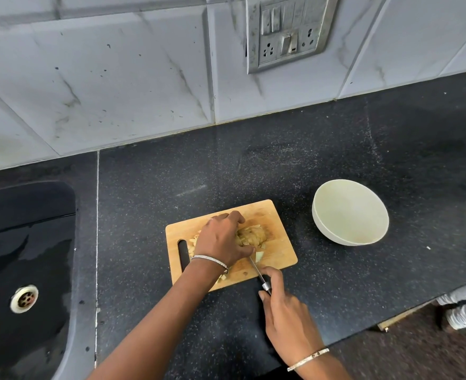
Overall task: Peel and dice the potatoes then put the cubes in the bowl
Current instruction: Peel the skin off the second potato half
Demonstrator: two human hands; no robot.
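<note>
A wooden cutting board [275, 215] lies on the dark counter. On it sits a pale, sliced potato [251, 233], cut into strips and cubes, with loose cubes [259, 255] around it. My left hand [221, 239] curls over the potato and holds it from the left. My right hand [284, 305] grips a knife [256, 271] by its dark handle, the blade running under my left thumb into the potato. A cream bowl [319, 212] stands empty to the right of the board.
A black sink [26, 242] with a metal drain [24, 298] is set into the counter at the left. A tiled wall with a switch plate [289, 31] rises behind. The counter's front edge runs diagonally at the lower right, with a white cloth [465, 305] below.
</note>
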